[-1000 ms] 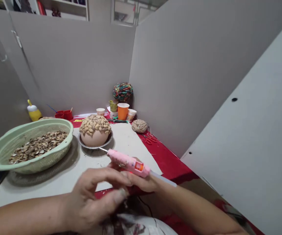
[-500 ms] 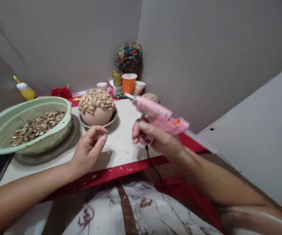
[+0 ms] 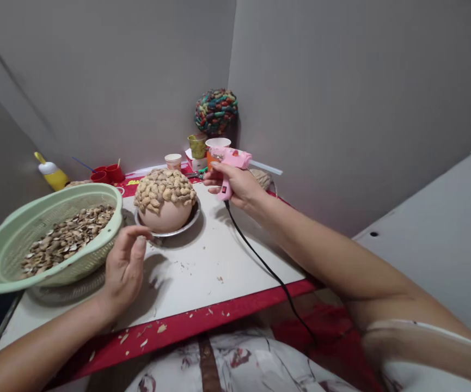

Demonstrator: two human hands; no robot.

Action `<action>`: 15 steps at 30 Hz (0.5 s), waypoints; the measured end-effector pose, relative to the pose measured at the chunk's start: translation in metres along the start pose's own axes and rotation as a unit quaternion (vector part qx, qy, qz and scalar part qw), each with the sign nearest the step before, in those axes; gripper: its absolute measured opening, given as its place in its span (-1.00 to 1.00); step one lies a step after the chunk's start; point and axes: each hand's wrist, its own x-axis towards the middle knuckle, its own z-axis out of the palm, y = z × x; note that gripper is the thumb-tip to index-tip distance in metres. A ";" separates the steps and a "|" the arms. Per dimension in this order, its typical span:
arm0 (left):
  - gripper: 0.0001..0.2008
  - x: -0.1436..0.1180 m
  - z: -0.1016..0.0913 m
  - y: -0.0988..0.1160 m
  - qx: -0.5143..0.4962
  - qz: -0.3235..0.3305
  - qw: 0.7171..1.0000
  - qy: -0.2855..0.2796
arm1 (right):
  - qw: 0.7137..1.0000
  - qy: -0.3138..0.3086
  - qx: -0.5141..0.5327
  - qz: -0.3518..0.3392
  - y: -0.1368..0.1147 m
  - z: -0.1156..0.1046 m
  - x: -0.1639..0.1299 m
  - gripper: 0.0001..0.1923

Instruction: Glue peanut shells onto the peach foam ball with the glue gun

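I see a bench (image 3: 202, 272) with a pale off-white top and a red front edge (image 3: 202, 321) strewn with small shell crumbs. On it at the left sits a pale green plastic colander of shells (image 3: 51, 239) on a round woven mat (image 3: 67, 291). Near the middle a shallow metal dish (image 3: 169, 231) carries a shell-covered tan pot (image 3: 165, 198). Along the back stand two red cups (image 3: 108, 175), a small white paper cup (image 3: 173, 161), a yellow squeeze bottle (image 3: 51, 173) and a multicoloured braided ball (image 3: 216, 111).
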 end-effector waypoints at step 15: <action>-0.18 0.027 0.019 0.000 0.047 -0.096 0.994 -0.021 | 0.993 -0.110 0.030 0.025 0.021 0.008 -0.001 -0.93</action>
